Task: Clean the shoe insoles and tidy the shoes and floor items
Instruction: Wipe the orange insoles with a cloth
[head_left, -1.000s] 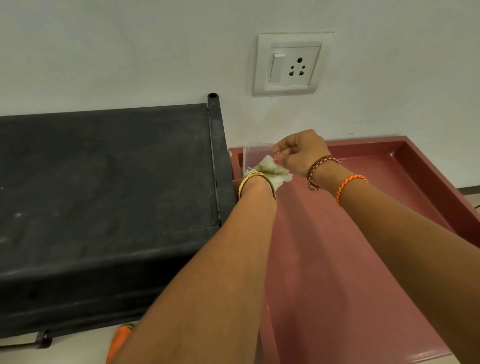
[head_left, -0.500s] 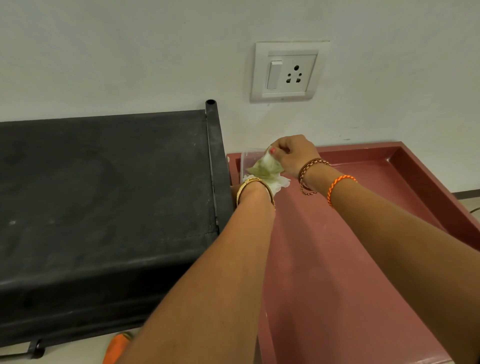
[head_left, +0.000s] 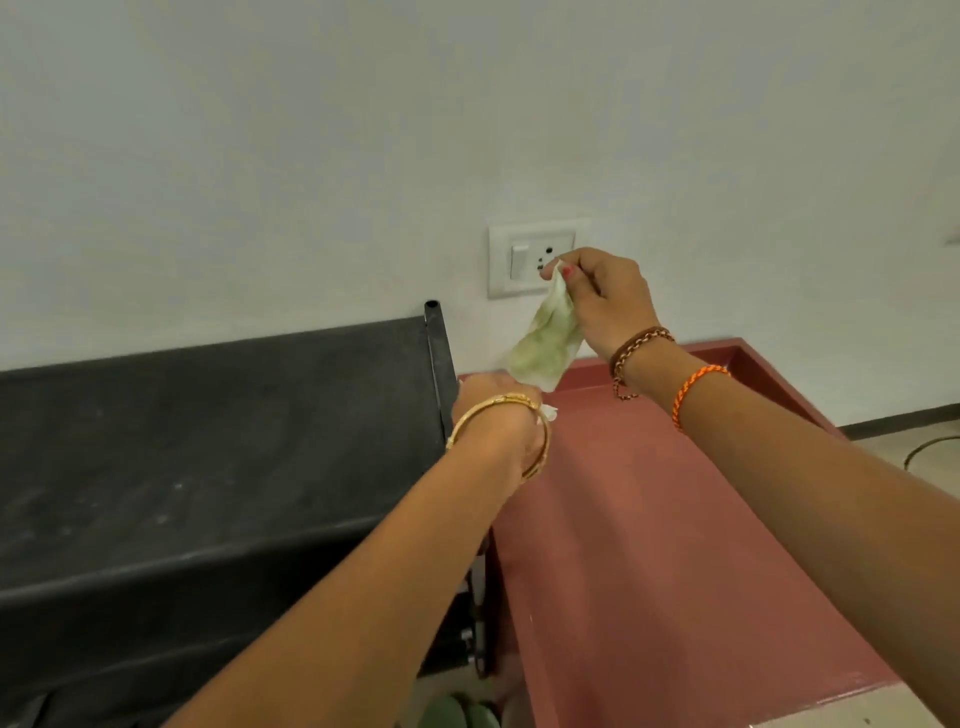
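Left hand: the left hand (head_left: 485, 397), a gold bangle (head_left: 498, 431) at the wrist, sits at the red table's (head_left: 649, 545) far left corner; its fingers are hidden, so its grip cannot be told.
Right hand: the right hand (head_left: 605, 301) pinches the top edge of a green-stained white wipe (head_left: 543, 345) between thumb and fingertips, raised above that same corner.
Wipe: it hangs down toward the left hand.
Black rack: the black rack (head_left: 208, 467) stands against the table's left edge.
Wall: a white switch socket (head_left: 530, 257) lies behind the raised hand.
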